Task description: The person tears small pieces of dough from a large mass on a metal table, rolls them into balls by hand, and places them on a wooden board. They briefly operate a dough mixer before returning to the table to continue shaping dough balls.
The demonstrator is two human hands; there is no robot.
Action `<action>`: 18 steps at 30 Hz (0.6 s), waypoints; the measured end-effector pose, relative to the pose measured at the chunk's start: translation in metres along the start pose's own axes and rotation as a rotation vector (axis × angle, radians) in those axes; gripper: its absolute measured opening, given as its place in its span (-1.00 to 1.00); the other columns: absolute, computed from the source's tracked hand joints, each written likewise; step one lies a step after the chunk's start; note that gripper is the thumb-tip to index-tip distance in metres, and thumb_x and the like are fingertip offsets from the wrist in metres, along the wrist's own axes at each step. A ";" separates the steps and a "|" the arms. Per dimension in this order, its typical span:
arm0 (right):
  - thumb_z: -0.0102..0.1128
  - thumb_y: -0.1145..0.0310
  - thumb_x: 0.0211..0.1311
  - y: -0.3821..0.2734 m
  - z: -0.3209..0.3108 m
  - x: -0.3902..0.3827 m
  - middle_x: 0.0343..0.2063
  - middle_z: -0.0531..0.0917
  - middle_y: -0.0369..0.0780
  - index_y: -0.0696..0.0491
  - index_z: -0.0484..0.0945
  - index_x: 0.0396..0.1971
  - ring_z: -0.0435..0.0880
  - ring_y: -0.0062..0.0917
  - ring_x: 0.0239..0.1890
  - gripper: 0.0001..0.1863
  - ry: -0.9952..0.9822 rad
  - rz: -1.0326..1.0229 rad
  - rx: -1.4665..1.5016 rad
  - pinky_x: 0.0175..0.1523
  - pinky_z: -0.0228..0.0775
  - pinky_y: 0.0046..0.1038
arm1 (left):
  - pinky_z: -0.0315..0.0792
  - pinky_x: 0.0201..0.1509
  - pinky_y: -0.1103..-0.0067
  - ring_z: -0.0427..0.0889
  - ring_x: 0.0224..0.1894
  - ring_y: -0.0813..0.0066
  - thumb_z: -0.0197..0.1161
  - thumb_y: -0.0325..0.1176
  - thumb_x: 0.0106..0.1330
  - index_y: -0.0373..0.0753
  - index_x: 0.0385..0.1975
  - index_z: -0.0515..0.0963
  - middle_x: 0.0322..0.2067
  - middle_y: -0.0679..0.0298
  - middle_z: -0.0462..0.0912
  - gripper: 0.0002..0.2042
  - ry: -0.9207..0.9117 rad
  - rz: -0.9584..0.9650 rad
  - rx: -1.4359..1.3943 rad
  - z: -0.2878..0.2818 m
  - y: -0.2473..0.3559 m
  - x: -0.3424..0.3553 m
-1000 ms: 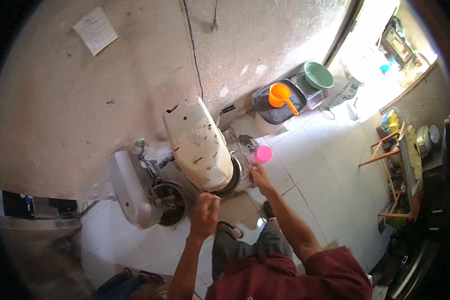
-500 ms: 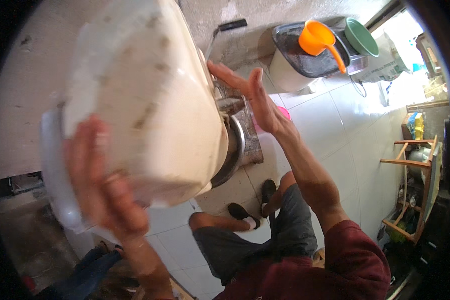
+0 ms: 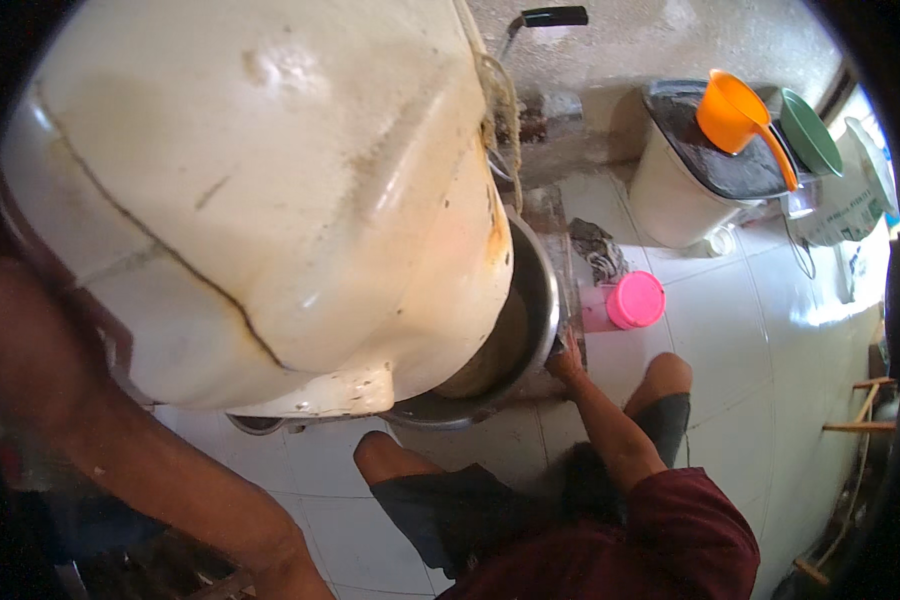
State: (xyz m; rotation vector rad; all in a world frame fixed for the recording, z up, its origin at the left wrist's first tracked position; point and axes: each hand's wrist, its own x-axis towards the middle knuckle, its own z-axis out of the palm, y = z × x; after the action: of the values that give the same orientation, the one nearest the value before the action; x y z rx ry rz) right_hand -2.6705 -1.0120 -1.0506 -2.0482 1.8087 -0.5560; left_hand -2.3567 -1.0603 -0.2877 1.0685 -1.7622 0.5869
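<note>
A big cream-coloured machine housing (image 3: 300, 200), stained and cracked, fills the upper left; it looks like a stand mixer's head. Beneath it sits a wide metal bowl (image 3: 545, 290), part of its inside showing a brownish content I cannot make out. My right hand (image 3: 566, 360) is at the bowl's right rim, its fingers closed on the edge and partly hidden. Along the left side my left forearm (image 3: 140, 470) reaches up beside the housing. The left hand itself does not show.
A black-handled lever (image 3: 555, 16) sticks out behind the housing. Right of the bowl are a crumpled grey cloth (image 3: 598, 250) and a pink tub (image 3: 636, 300). Farther back stands a white bin (image 3: 660, 190) with a black lid, bearing an orange dipper (image 3: 735, 110); a green basin (image 3: 810, 135) is beside it.
My right hand has come down from beside the housing to the bowl's rim. My left hand has left the housing's front and gone out of sight at the left. The view has shifted.
</note>
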 end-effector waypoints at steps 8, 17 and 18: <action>0.17 0.40 0.18 -0.011 -0.063 0.014 -0.07 0.64 0.00 -0.01 0.56 0.05 0.59 -0.01 0.04 -0.62 -0.069 -0.141 0.024 0.14 0.45 -0.09 | 0.29 0.35 0.43 0.59 0.14 0.22 -0.15 -0.11 0.55 -0.28 0.11 0.58 0.06 0.04 0.64 -0.54 -0.011 -0.049 0.001 0.012 0.008 0.010; 0.33 0.12 0.15 -0.030 -0.086 0.034 -0.04 0.61 -0.03 -0.07 0.54 0.07 0.58 -0.01 0.04 -0.53 -0.114 0.157 0.235 0.11 0.45 -0.03 | 0.27 0.34 0.41 0.57 0.13 0.26 -0.17 -0.05 0.50 -0.33 0.06 0.62 0.04 0.09 0.66 -0.48 -0.014 -0.219 -0.132 0.023 0.038 0.013; 0.35 0.13 0.14 -0.031 -0.089 0.037 -0.05 0.61 -0.03 -0.07 0.55 0.06 0.58 -0.02 0.04 -0.52 -0.066 0.129 0.249 0.11 0.45 -0.03 | 0.27 0.34 0.41 0.57 0.13 0.26 -0.17 -0.06 0.50 -0.32 0.06 0.62 0.05 0.08 0.66 -0.48 -0.014 -0.241 -0.135 0.023 0.041 0.013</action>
State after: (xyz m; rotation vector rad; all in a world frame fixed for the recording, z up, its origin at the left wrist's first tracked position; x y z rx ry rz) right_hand -2.6856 -1.0452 -0.9563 -1.7525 1.7232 -0.6333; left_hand -2.4049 -1.0632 -0.2832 1.1703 -1.6296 0.3089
